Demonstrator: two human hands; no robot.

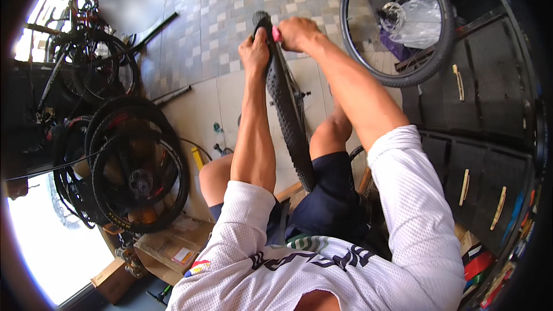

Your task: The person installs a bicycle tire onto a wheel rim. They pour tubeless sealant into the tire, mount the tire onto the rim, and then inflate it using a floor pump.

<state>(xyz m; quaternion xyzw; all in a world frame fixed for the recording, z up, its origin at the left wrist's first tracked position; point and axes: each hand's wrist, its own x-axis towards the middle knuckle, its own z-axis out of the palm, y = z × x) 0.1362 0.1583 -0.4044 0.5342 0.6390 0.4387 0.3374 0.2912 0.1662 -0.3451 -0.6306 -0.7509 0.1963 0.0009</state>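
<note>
A bicycle wheel with a knobby black tire (286, 121) stands upright between my knees, seen nearly edge-on. My left hand (254, 53) is closed on the far upper part of the tire, its thumb pressed against the rubber. Across from it, my right hand (298, 33) is closed round a small pink tool (276, 34), which looks like a tire lever and touches the tire's edge. Most of that tool is hidden in my fist. Spokes and the hub axle (302, 95) show on the wheel's right side.
Several wheels and tires (138, 167) are stacked at the left, with bicycles (95, 63) beyond. Another wheel (397, 78) leans at the upper right near a plastic bag (423, 20). Black drawers (478, 178) line the right side. A cardboard box (173, 245) sits at lower left.
</note>
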